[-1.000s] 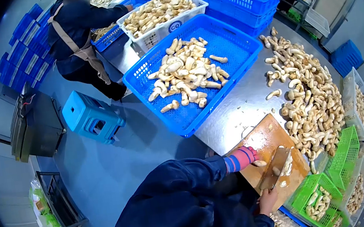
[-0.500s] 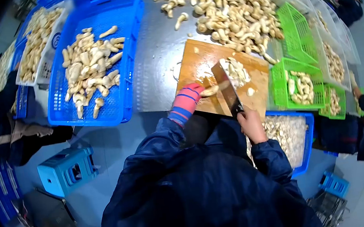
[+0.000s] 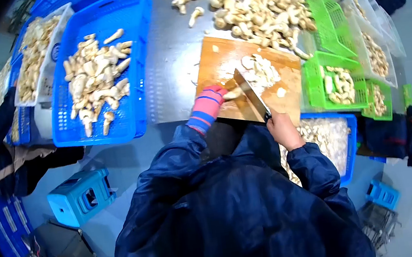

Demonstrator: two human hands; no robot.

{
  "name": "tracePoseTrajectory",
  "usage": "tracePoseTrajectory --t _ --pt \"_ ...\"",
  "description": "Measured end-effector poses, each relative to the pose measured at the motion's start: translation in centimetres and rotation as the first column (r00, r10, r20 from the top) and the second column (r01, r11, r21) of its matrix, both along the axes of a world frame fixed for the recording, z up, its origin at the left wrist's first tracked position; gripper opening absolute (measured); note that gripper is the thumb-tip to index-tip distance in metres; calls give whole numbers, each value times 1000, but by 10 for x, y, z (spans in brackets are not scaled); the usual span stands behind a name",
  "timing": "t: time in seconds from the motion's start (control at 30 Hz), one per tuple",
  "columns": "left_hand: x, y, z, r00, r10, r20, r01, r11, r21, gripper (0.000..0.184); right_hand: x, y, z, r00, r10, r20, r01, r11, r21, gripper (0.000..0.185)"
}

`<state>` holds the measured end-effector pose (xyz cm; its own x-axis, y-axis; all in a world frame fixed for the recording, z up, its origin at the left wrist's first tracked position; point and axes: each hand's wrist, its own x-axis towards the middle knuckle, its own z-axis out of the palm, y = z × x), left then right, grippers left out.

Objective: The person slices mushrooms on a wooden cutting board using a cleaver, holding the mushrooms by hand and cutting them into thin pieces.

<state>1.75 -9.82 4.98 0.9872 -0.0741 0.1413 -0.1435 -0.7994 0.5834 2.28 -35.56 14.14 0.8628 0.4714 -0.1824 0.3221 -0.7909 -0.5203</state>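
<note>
My left hand (image 3: pixel 208 103), in a pink and blue striped glove, is closed around a pale mushroom (image 3: pixel 233 94) on the wooden cutting board (image 3: pixel 213 67). Bare and wrapped around the handle, my right hand (image 3: pixel 285 131) grips a cleaver (image 3: pixel 252 93). Its broad blade stands on edge at the mushroom's right end; whether it touches is hard to tell. White mushroom slices (image 3: pixel 262 71) lie heaped on the board just right of the blade, with one loose slice (image 3: pixel 281 91) nearer me.
A large heap of whole mushrooms (image 3: pixel 257 4) covers the steel table (image 3: pixel 168 81) behind the board. Left stands a blue crate (image 3: pixel 142 59) of mushrooms; right, a green basket (image 3: pixel 315 88). Below the board is a blue bin (image 3: pixel 350 153) of slices. Other people (image 3: pixel 399 137) are at both sides.
The cleaver's blade has tilted further to the left. The piece that showed right of the blade beside the held mushroom no longer shows there. The whole view has shifted slightly.
</note>
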Motion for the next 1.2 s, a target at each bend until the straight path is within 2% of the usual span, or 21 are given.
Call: tracePoseTrajectory --t 0.03,0.07,0.1,0.13,0.17,0.2,0.27,0.33,0.37,0.43,0.53,0.57,0.67,0.7,0.73,0.77,0.8,0.83,0.97,1.07,1.2 --pt "1 0 -33 980 35 196 -20 997 -74 19 5 3 -21 999 12 30 -13 999 36 21" --pt "3 0 -32 997 79 -15 -80 953 -293 20 19 18 -38 996 54 75 -61 993 97 23" --pt "-2 -5 -40 987 157 -18 -150 903 -402 20 27 26 -49 999 23 46 -25 998 50 23" --pt "-3 -12 -53 960 164 228 -116 971 -209 19 34 29 -60 1000 -4 21 4 1000 3 22" --pt "-4 -14 -39 965 109 240 -73 985 -156 17 40 34 -63 995 22 96 -39 983 180 22" --pt "-3 -17 -34 947 117 298 -81 988 -131 15 54 33 -70 997 31 70 -40 991 126 21" --pt "5 -17 -8 966 64 252 -133 955 266 15 71 36 -70 925 162 343 -205 974 92 19" --pt "6 -27 3 983 89 161 -131 952 275 43 90 26 -98 992 84 90 -100 976 191 18" --pt "3 -31 7 935 53 350 -159 945 284 41 95 24 -104 999 41 -31 -33 973 226 19" --pt "14 -45 -11 920 -9 393 -138 929 344 32 82 39 -66 965 -31 -260 107 954 282 24" --pt "21 -43 0 978 8 209 -67 958 280 30 68 40 -35 916 -53 -397 216 901 377 26" --pt "25 -38 9 1000 -12 -2 12 964 267 34 63 37 -28 917 -91 -389 246 895 371 25" --pt "39 -34 -19 962 243 124 -202 940 -274 43 69 16 -41 877 -228 -424 356 900 252 23" --pt "41 -34 -19 937 339 85 -235 789 -567 52 67 14 -42 878 -235 -417 358 901 246 20" --pt "47 -33 -18 947 306 -103 -241 461 -854 51 66 15 -45 888 -236 -394 349 904 246 20" --pt "53 -32 -17 949 189 -253 -265 41 -963 49 64 14 -49 897 -239 -371 344 906 247 19" --pt "53 -31 -11 942 16 -335 -304 -382 -873 48 59 15 -48 904 -244 -350 341 907 246 19" --pt "47 -33 -6 943 5 -332 -280 -528 -802 38 55 21 -46 911 -248 -330 337 909 245 17" --pt "35 -35 -17 957 9 -291 -282 -213 -935 18 46 28 -56 954 -255 -161 286 934 216 20" --pt "33 -45 -22 898 156 -412 -353 -306 -884 17 42 24 -65 939 -279 -201 332 889 315 19" --pt "25 -44 -7 821 130 -556 -527 -201 -826 17 32 25 -47 928 -261 -265 347 863 368 22"
